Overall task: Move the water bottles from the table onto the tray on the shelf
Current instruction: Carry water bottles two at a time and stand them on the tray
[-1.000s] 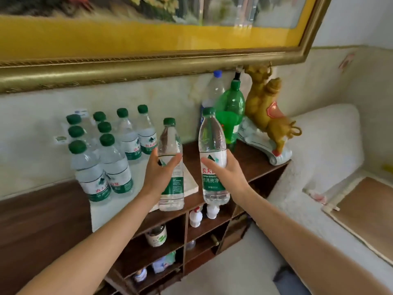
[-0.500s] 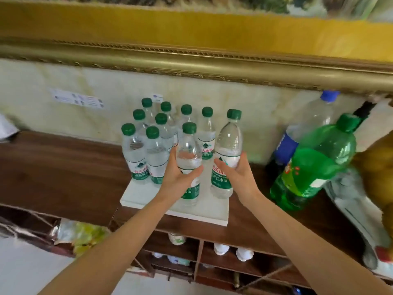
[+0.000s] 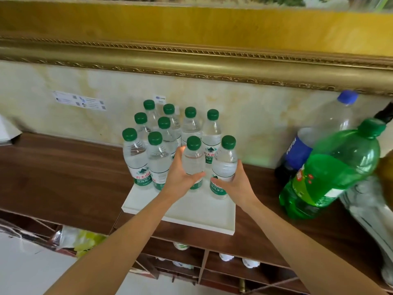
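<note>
A white tray (image 3: pixel 197 211) lies on the brown wooden shelf top (image 3: pixel 63 175). Several clear water bottles with green caps (image 3: pixel 157 133) stand upright on its back half. My left hand (image 3: pixel 180 177) grips one bottle (image 3: pixel 193 158) standing on the tray in the front row. My right hand (image 3: pixel 231 184) grips another bottle (image 3: pixel 225 165) just to the right of it, also upright on the tray. Both bottles stand close beside the group.
A big green soda bottle (image 3: pixel 331 173) and a tall clear bottle with a blue cap (image 3: pixel 327 128) stand right of the tray. A gold picture frame (image 3: pixel 191 60) hangs above. Cubbyholes under the shelf top (image 3: pixel 225 265) hold small items.
Both hands carried their bottles forward to the tray and set them down in the front row beside the group. The view has shifted left and closer to the tray.
</note>
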